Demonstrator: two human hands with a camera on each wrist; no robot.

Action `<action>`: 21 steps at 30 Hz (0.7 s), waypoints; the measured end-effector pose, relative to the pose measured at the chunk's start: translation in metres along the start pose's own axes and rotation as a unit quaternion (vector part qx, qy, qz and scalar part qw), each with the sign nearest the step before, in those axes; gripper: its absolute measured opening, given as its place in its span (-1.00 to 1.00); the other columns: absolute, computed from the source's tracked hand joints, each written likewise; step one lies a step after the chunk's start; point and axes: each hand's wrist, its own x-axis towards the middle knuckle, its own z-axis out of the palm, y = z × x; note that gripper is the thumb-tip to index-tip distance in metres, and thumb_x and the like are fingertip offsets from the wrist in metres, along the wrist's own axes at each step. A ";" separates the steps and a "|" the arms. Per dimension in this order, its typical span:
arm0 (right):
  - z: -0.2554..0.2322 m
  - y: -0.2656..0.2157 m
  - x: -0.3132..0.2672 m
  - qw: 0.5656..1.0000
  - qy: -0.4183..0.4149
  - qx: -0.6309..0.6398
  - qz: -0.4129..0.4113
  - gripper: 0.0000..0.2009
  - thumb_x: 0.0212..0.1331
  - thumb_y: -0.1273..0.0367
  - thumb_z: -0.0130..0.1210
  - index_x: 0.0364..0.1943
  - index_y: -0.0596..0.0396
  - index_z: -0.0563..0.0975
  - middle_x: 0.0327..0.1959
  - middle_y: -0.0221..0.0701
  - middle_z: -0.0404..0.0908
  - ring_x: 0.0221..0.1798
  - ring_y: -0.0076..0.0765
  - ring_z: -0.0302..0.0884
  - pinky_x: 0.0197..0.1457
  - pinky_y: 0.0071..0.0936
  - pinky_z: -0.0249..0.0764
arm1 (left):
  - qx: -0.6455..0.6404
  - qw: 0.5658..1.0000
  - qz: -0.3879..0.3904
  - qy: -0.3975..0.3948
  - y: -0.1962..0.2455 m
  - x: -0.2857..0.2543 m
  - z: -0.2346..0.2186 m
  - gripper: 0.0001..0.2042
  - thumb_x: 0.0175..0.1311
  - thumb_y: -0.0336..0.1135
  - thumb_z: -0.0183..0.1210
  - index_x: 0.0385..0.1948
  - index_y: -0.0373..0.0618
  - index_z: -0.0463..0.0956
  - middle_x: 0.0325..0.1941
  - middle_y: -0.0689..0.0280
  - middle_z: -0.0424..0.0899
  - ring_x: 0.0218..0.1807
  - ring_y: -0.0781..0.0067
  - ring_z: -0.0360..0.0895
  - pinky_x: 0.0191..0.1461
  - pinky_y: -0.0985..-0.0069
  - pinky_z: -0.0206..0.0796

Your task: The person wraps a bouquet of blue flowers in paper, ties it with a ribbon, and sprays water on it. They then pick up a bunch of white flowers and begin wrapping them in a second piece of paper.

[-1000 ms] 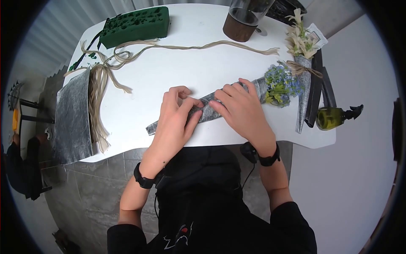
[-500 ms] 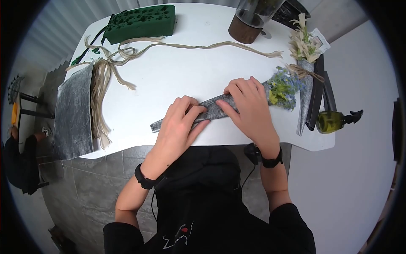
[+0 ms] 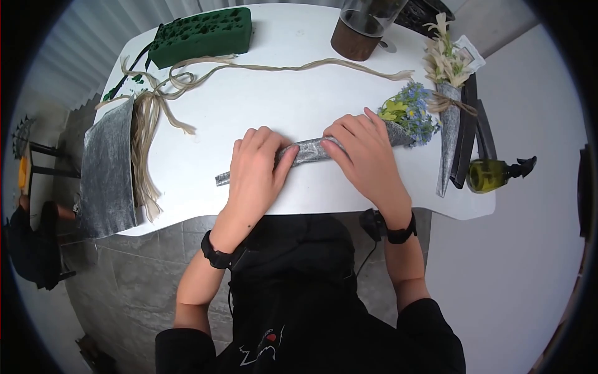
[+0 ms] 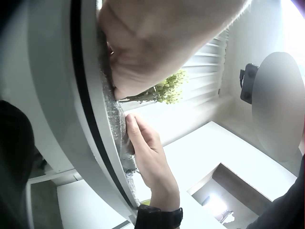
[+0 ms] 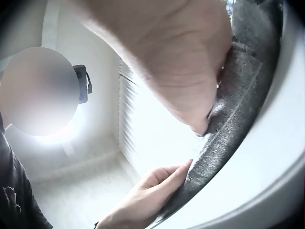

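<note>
The wrap (image 3: 309, 151) is pinched beneath the left hand (image 3: 256, 169) and right hand (image 3: 367, 153), fingers bent over it (thumb tips near each other), its flowers (image 3: 413, 115) at two o'clock.

- A black short-sleeved T-shirt (image 3: 311, 324) fills the bottom centre of the frame in the head view, its loose sleeves (image 3: 184, 352) ending around the elbows.
- On its front, bottom centre-left, is a print (image 3: 268, 349) of jagged white lines with a red spot; the small lettering is unreadable.
- Dark clothing (image 3: 299, 246) covers the lap, at centre.
- A black left wristband (image 3: 216, 252) and a matching right wristband (image 3: 402, 235).
- A rounded black module (image 3: 371, 224) beside the right wrist, with a thin black cable (image 3: 368, 258) hanging below.
- A boxy black head-worn device (image 4: 249, 83), upper right of the left wrist view.
</note>
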 end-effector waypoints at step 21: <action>-0.009 -0.001 -0.045 0.973 0.163 0.145 0.078 -0.83 0.10 0.53 0.26 -0.22 0.12 0.57 -0.10 -0.31 0.55 -0.09 -0.11 0.50 -0.03 -0.24 0.43 | 0.178 0.965 0.172 -0.087 0.025 0.019 0.003 -0.73 0.10 -0.35 0.35 -0.22 -0.25 0.54 -0.27 0.22 0.59 -0.14 0.20 0.52 -0.04 0.34 0.36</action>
